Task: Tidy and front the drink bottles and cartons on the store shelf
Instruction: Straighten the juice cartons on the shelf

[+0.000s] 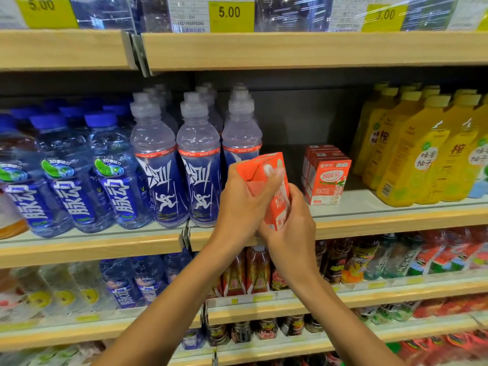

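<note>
Now your left hand (243,204) has its grip curled round the top of a tilted red carton (260,165), your right hand (290,228) wrapped round its base (label blurred, probably a milk drink). The shelved cartons (326,178) stand at its three o'clock.

Red carton (266,186) gripped by left hand (244,204) and right hand (290,225), held before shelf (369,223), matching cartons (326,175) stood just right

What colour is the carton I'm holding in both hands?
The carton is orange-red with white markings; the head view shows it best.
</note>
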Demonstrator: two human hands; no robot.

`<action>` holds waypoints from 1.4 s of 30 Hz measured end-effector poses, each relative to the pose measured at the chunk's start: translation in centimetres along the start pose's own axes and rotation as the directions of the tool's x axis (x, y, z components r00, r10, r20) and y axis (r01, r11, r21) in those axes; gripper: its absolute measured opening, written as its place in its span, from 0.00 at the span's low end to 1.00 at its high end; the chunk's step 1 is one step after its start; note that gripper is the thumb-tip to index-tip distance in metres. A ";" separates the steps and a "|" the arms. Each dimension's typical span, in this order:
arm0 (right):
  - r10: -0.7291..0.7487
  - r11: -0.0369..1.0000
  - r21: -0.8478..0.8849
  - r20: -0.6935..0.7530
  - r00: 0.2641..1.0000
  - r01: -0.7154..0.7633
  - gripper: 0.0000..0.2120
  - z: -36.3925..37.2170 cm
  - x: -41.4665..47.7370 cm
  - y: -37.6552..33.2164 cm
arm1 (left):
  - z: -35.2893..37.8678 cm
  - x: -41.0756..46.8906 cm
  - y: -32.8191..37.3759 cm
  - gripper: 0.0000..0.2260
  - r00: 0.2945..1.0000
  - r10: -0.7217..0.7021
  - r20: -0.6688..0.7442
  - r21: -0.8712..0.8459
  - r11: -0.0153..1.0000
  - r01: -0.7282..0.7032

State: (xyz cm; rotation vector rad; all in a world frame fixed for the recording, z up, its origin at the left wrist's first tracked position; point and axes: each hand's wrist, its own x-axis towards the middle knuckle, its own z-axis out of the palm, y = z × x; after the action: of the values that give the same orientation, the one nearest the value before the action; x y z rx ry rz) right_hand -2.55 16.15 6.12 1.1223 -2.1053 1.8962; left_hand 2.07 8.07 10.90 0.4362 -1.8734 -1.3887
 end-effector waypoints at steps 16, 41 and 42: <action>0.135 0.856 0.423 0.373 0.918 -0.298 0.18 -2.3 1.3 0.1 | -2.6 1.9 0.6 0.25 0.963 -0.029 0.268 -0.189 0.978 0.083; 0.112 0.855 0.413 0.444 0.889 -0.314 0.28 -3.3 1.8 0.5 | -2.3 1.3 1.5 0.25 0.961 0.081 0.266 -0.071 0.995 -0.064; 0.106 0.850 0.422 0.450 0.887 -0.315 0.27 -3.4 1.9 0.5 | -2.4 1.3 1.5 0.26 0.950 0.083 0.302 -0.075 0.995 -0.063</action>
State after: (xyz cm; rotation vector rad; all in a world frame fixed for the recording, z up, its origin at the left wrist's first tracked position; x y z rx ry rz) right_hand -5.52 18.28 7.50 1.5605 -2.0686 2.6023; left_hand 3.14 6.15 13.06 0.1211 -2.0594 -1.5297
